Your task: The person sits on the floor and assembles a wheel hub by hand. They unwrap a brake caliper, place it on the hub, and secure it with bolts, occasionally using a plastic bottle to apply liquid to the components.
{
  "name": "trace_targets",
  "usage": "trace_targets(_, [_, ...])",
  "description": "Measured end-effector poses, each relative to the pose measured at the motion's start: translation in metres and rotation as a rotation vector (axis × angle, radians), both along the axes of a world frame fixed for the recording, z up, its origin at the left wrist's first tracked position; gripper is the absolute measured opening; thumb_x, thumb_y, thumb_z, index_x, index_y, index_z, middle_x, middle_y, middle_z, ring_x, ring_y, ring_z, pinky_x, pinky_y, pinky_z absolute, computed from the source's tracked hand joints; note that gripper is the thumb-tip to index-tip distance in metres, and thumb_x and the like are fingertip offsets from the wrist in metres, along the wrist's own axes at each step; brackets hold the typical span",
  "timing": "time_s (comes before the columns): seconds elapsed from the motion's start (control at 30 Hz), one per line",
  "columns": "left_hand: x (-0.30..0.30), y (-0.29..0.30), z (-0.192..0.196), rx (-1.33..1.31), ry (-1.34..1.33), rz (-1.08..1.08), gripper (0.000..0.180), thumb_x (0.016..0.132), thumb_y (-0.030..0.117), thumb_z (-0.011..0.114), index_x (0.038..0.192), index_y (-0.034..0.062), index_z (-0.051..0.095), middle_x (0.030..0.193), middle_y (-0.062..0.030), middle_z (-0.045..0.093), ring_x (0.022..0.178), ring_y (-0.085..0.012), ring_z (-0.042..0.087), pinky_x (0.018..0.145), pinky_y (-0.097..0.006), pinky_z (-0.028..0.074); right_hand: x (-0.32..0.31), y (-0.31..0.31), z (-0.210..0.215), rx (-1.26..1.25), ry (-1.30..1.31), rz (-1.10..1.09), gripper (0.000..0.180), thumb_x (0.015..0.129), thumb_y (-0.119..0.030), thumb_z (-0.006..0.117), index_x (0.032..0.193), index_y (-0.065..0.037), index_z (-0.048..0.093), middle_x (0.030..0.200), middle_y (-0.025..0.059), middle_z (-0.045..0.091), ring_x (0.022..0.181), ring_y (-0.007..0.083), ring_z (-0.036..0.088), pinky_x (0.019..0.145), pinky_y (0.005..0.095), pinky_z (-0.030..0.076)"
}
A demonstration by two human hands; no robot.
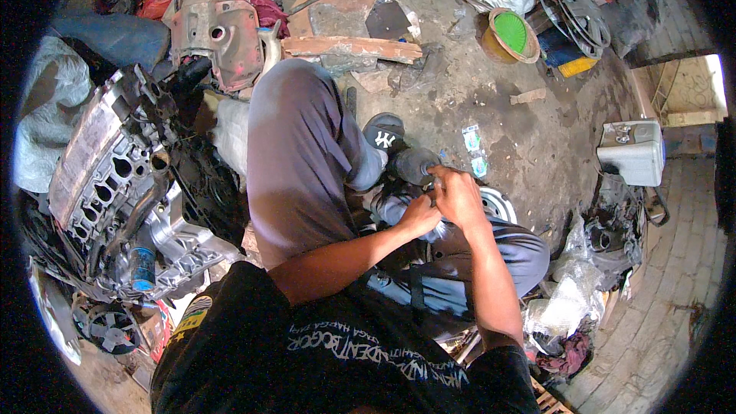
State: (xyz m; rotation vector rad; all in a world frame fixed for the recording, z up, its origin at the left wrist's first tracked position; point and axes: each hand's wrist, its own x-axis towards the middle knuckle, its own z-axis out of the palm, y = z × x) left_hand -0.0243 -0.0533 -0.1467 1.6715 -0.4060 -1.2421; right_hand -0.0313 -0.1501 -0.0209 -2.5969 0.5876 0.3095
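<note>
Round dk gray thing, dull & stubby; R hand bent at its end, L hand curled nr R; can't tell what either grips.

Black short-sleeved cloth T-shirt: white capital lettering in several lines across the front, upside down in this view. Yellow-and-dark emblem at its left sleeve: small characters, unclear. Black rounded shoe: white interlocked-letter monogram (boldest mark seen). White-green-blue floor packets: print too small.
</note>
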Motion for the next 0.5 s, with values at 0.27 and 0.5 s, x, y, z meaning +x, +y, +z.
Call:
trace_targets(0.27, [-0.016,-0.001,-0.009,-0.102,0.146,0.119,0.036,0.096,0.02,0.05,0.114,-0.0089,0.061,0.099,-0.0226,0.07,0.085,-0.0348,0.07,0.07,-0.047,0.052,0.0,-0.004,-0.008,0.062,-0.143,-0.083,0.024,0.091,-0.005,0.059,0.115,-0.004,0.054,0.082,0.0291,0.067,0.085,0.0503,0.065,0.073,0.0562,0.051])
trace_targets(0.5, [-0.013,0.007,0.031,-0.105,0.491,0.233,0.013,0.098,0.007,0.042,0.103,0.0002,0.052,0.07,-0.0048,0.048,0.053,-0.015,0.044,0.045,-0.035,0.037,0.005,0.001,-0.023,-0.026,-0.124,-0.121,0.017,0.101,-0.016,0.055,0.111,-0.003,0.05,0.075,0.0316,0.064,0.082,0.0532,0.063,0.069,0.0599,0.047])
